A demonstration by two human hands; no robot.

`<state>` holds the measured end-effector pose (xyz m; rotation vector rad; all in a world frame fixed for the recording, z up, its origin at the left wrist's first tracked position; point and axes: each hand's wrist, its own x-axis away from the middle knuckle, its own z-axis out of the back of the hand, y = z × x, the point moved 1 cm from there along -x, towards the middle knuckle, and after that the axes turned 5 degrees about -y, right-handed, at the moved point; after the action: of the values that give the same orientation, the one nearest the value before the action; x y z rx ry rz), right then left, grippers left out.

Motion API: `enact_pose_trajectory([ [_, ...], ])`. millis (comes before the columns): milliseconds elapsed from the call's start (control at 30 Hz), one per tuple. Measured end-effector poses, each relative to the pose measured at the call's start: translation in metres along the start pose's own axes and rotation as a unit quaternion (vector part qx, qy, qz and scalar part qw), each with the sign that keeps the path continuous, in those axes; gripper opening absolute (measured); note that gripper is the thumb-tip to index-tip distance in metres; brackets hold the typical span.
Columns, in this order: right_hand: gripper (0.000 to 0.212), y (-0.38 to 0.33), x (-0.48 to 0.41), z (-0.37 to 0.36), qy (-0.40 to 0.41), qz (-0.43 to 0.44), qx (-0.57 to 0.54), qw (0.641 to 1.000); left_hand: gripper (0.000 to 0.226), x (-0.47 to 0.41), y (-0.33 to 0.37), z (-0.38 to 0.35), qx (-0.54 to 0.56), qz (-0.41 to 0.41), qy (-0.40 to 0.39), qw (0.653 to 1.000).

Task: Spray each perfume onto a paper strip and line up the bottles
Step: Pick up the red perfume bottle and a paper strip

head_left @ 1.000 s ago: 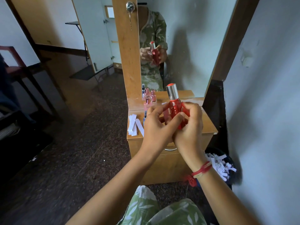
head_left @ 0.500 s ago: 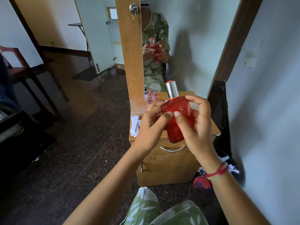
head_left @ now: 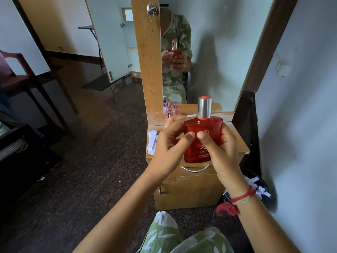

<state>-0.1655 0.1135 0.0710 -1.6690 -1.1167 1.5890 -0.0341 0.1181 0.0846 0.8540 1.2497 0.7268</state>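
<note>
Counter [head_left: 237, 141]: paper strips [head_left: 152, 141] at left edge.
Left grip [head_left: 169, 145], right grip [head_left: 224, 148]: I see both clasping upright red bottle [head_left: 202, 128].
Rear bottles [head_left: 170, 111]: apparently pink.

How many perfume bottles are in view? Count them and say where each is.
3 for certain: the red bottle, gripped by left hand and right hand; two pink bottles at the dresser's back left, by the mirror. More may hide behind the hands.
</note>
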Motion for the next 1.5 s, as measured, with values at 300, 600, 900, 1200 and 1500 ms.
enact_pose_trajectory([
  [300,0.049,0.007,0.004,0.002,-0.016,-0.019,-0.016,1.000,0.030,-0.020,0.019,0.008,-0.047,-0.011,-0.023,0.999],
  [600,0.052,0.012,0.007,0.001,-0.052,-0.048,0.012,0.997,0.044,-0.027,0.021,0.021,-0.052,0.040,-0.088,0.994],
  [900,0.050,0.019,0.007,-0.004,-0.017,-0.022,0.053,0.998,0.045,-0.028,0.017,0.010,-0.057,0.033,0.039,0.997],
  [1200,0.056,0.025,0.009,-0.010,0.066,0.034,0.235,0.969,0.032,-0.026,0.017,-0.002,-0.137,0.037,0.153,0.978],
  [1500,0.037,0.020,0.016,-0.021,0.050,0.025,0.197,0.979,0.043,-0.025,0.016,0.002,-0.139,0.045,0.191,0.971],
])
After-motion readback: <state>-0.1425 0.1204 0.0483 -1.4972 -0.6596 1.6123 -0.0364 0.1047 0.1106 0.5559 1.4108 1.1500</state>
